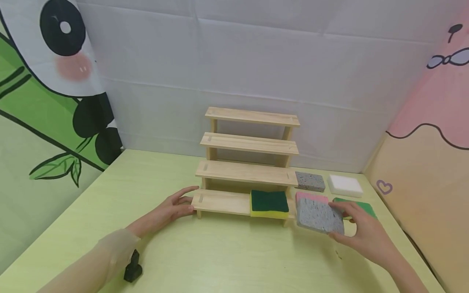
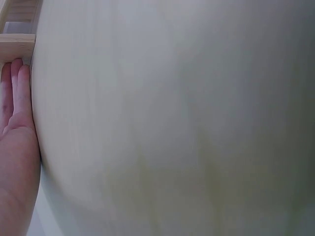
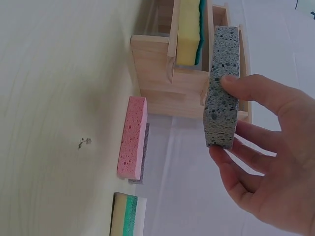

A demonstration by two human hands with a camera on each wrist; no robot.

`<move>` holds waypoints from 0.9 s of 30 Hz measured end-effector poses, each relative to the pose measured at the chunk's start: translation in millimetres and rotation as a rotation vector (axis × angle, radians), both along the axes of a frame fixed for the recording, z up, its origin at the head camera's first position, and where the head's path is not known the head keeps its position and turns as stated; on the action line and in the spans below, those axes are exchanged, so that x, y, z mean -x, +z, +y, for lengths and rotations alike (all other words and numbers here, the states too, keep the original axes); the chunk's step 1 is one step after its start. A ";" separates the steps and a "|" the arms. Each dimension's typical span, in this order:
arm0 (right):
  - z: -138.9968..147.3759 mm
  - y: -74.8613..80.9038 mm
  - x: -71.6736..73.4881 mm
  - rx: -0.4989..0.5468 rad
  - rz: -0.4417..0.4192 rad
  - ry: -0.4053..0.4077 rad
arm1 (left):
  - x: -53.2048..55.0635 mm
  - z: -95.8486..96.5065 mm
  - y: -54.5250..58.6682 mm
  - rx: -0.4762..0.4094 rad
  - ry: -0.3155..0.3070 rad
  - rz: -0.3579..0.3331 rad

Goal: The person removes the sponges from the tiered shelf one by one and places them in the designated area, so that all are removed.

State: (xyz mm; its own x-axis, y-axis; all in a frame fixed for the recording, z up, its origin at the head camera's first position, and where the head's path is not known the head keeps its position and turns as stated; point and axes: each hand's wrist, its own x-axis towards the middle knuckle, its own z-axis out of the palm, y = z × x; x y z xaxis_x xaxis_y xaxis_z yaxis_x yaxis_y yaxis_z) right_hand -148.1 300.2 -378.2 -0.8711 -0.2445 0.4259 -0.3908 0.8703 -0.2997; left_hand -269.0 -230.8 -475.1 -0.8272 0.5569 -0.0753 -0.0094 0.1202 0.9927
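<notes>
My right hand [image 1: 366,234] pinches a grey speckled sponge [image 1: 318,215] by its right edge, thumb on one side and fingers on the other. In the right wrist view the sponge [image 3: 222,88] is held up off the table, beside the wooden tiered shelf [image 3: 152,59]. My left hand [image 1: 168,211] rests at the left end of the lowest step [image 1: 221,202], its fingers extended against the wood [image 2: 17,49]. On the right part of that step lies a yellow sponge with a dark green scouring top [image 1: 269,203].
A pink sponge [image 3: 133,137], partly hidden in the head view, lies on the table right of the shelf. Near it are a dark grey sponge [image 1: 310,182], a white sponge [image 1: 345,186] and a green-topped sponge [image 1: 360,206]. A small black object [image 1: 133,266] sits by my left sleeve.
</notes>
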 end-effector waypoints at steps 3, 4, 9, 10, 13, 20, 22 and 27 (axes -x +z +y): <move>2.1 -0.8 1.5 -0.015 -0.056 -0.004 | 0.3 -0.8 -0.3 0.008 -0.003 0.004; 2.7 -1.2 1.8 -0.018 -0.072 -0.006 | 0.3 -1.0 -0.3 0.012 -0.004 0.006; 4.6 -5.2 4.7 -0.045 -0.159 -0.018 | 0.6 -1.3 -0.4 0.028 0.000 0.011; 4.9 -6.2 5.3 -0.048 -0.173 -0.021 | 0.5 -1.2 -0.4 0.028 -0.001 0.014; 6.2 -10.5 7.6 -0.050 -0.215 -0.027 | 0.1 -1.2 -0.5 0.024 -0.004 0.015; 9.7 -19.8 12.2 -0.039 -0.262 -0.011 | 0.0 -0.1 -0.6 0.004 0.000 0.011; 9.8 -21.6 12.6 -0.036 -0.278 -0.022 | 0.2 0.0 -1.0 -0.004 -0.002 0.011; 11.3 -24.6 14.7 -0.037 -0.309 -0.026 | 1.3 -0.5 -2.6 -0.041 -0.019 0.015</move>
State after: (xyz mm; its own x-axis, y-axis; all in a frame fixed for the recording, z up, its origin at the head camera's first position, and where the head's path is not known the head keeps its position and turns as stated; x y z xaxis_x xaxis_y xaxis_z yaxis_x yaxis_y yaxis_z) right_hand -162.7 311.5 -402.8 -0.9640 -0.2310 0.1313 -0.2638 0.8914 -0.3686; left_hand -270.4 -231.3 -477.7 -0.8176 0.5745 -0.0398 0.0075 0.0798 0.9968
